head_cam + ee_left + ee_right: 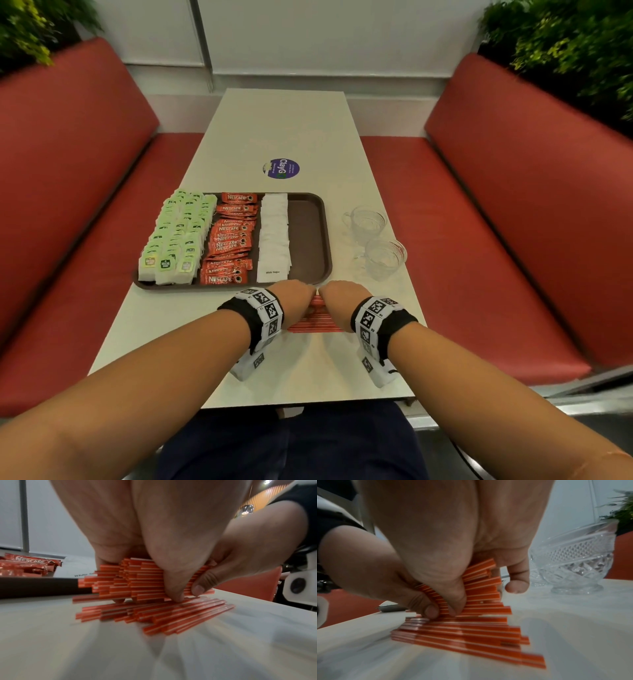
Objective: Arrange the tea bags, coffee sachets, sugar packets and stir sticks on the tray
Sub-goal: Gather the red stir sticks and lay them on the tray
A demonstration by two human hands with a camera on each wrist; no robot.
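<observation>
A brown tray [308, 236] holds green tea bags [174, 236] on its left, red Nescafe coffee sachets [229, 240] in the middle and white sugar packets [274, 236] beside them; its right strip is bare. Just in front of the tray, red-and-white stir sticks [317, 323] lie in a heap on the table. My left hand [296, 299] and right hand [342, 298] meet over the heap, each gripping a bunch of stir sticks [130, 580] [481, 589] between thumb and fingers, lifted slightly. More loose sticks [163, 614] [462, 634] stay flat on the table beneath.
Two cut-glass cups [366, 221] [385, 257] stand on the table right of the tray; the nearer glass cup [573, 563] is close to my right hand. Red bench seats [68, 192] flank the white table [284, 130]. A round sticker [281, 168] lies beyond the tray.
</observation>
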